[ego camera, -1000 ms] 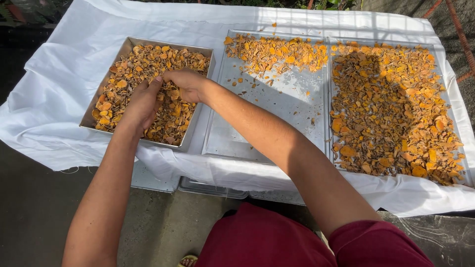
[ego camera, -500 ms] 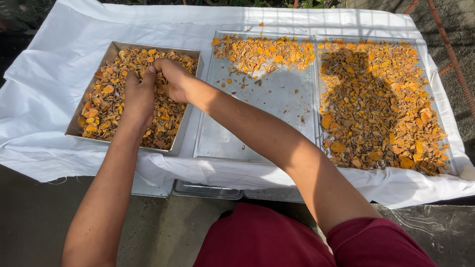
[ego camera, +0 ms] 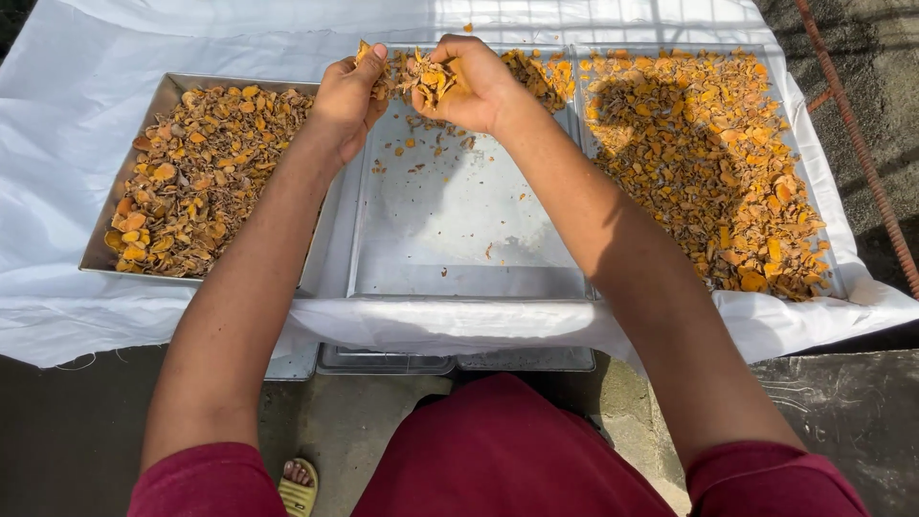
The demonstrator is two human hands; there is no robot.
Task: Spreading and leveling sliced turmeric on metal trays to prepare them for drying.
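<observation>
Three shallow metal trays lie side by side on a white cloth. The left tray (ego camera: 98,251) is heaped with dried orange-brown slices (ego camera: 206,163). The middle tray (ego camera: 459,249) is mostly bare, with a few loose chips and a pile at its far end. The right tray (ego camera: 831,278) is covered with orange slices (ego camera: 708,163). My left hand (ego camera: 347,101) and my right hand (ego camera: 471,84) are raised together over the far end of the middle tray. Each is closed on a handful of the dried slices (ego camera: 429,78), and bits stick out between the fingers.
The white cloth (ego camera: 67,115) drapes over the table's front and sides. More stacked metal trays (ego camera: 459,360) show under the cloth's front edge. Dark ground lies below, with a sandalled foot (ego camera: 299,479) and my red-clad legs. A rusty bar (ego camera: 862,144) runs along the right.
Both hands have left the left tray and moved right to the far end of the middle tray, carrying handfuls of slices. The view has shifted closer and rightward.
</observation>
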